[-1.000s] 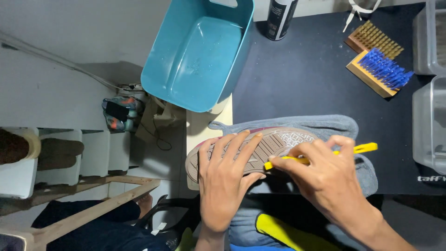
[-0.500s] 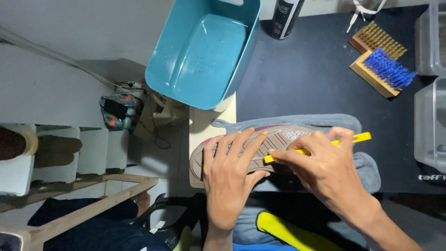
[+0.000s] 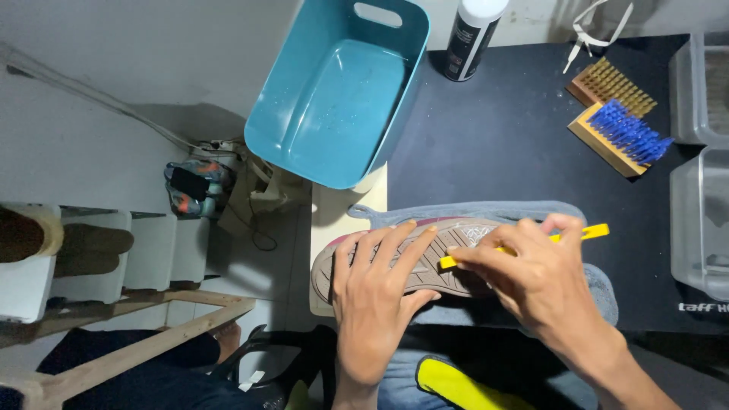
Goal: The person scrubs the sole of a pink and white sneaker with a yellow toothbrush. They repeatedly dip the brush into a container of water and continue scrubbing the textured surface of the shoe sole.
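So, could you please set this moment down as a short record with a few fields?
left hand: flat on the upturned sole of the shoe, pressing it down
right hand: grips a yellow-handled tool, its working end on the sole
under the shoe: grey towel on a black mat
behind: teal plastic tub, bottle with a white cap
right rear: brass-bristle brush, blue-bristle brush
right edge: clear plastic bins

Counts on the desk

Showing: one shoe (image 3: 425,254), one teal tub (image 3: 334,99), one bottle (image 3: 471,38), two bristle brushes (image 3: 611,83) (image 3: 623,137), one yellow tool (image 3: 585,232).
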